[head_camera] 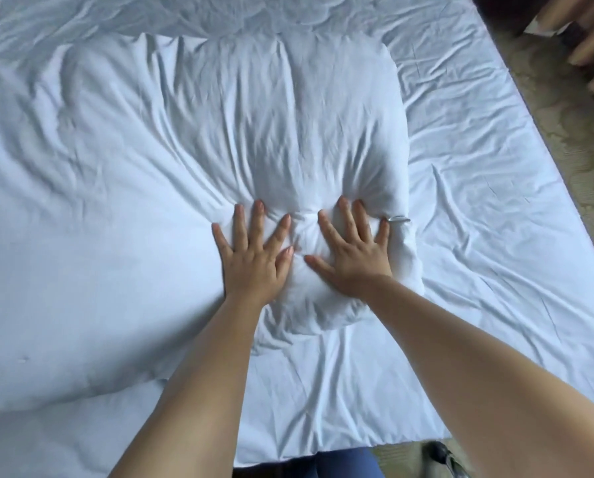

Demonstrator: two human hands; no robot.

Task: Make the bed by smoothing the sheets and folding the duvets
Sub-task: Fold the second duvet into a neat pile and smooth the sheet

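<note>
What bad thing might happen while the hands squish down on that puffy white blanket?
Both the left hand and the right hand press flat near one end of the folded duvet, so the filling may bunch up into a lump there instead of spreading evenly. The sheet beside it is wrinkled, and pushing the duvet sideways might drag more creases into it. A small metal piece at the duvet's edge could possibly scratch a finger.

A white, puffy duvet (192,132) lies folded and creased on the bed, its rounded right edge resting on the wrinkled white sheet (478,188) spread beneath.
</note>
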